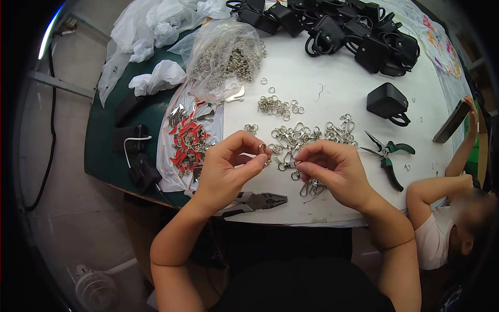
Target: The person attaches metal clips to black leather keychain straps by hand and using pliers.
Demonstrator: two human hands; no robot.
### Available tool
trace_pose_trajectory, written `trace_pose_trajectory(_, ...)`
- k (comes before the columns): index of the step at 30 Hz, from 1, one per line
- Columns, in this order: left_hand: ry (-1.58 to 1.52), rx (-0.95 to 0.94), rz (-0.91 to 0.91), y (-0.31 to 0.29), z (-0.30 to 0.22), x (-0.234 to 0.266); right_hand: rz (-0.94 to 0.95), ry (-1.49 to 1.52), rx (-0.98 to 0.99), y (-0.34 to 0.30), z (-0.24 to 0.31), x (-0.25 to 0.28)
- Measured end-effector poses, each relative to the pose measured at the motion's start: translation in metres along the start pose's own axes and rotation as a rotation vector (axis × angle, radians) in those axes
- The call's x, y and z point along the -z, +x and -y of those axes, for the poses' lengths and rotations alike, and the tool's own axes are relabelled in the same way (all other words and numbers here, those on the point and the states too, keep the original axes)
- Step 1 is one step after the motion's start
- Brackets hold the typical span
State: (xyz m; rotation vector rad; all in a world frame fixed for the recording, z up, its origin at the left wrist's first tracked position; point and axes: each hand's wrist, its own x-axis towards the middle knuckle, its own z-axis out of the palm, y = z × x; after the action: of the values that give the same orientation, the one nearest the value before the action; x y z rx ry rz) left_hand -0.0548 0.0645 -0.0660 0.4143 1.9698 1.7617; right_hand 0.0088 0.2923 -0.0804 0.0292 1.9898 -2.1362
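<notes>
My left hand [228, 166] is closed in a pinch, with a small metal ring [262, 149] at its fingertips. Level with it, my right hand [335, 169] also pinches, thumb against forefinger; what it holds is too small to make out. Beside those fingertips is a silver clasp [288, 166], and I cannot tell if it is held or lying on the table. Silver swivel clasps with rings [296, 134] are spread just beyond both hands. Loose split rings [275, 106] form a small pile farther back. Red and silver metal pieces [189, 140] lie on plastic left of my left hand.
Grey-handled pliers [260, 201] rest by the near edge, green-handled needle-nose pliers [387, 151] at right. A clear bag of rings [226, 60] stands behind. Black cases with cords [358, 36] crowd the far side; one black case [387, 99] sits nearer. At right, another person holds a phone [451, 122].
</notes>
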Motion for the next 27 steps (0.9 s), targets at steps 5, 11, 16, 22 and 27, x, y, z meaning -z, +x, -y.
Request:
trace_pose_trajectory(5, -0.341, 0.021, 0.034, 0.001, -0.003, -0.006, 0.035, 0.133, -0.054, 0.0, 0.002, -0.002)
trace_pose_trajectory(11, -0.415, 0.023, 0.042, -0.001, -0.014, -0.013, 0.131, 0.354, -0.156, 0.002, 0.004, 0.002)
trace_pose_trajectory(16, -0.392, 0.018, 0.053, -0.001, -0.013, -0.016, 0.129, 0.383, -0.165, 0.001, 0.006, 0.001)
trace_pose_trajectory(22, -0.447, 0.017, 0.064, -0.002, -0.011, -0.015, 0.114, 0.39, -0.126, 0.0, 0.004, -0.002)
trace_pose_trajectory(27, -0.505, 0.042, 0.096, -0.001, -0.013, -0.015, 0.072, 0.364, -0.093, -0.001, 0.007, -0.001)
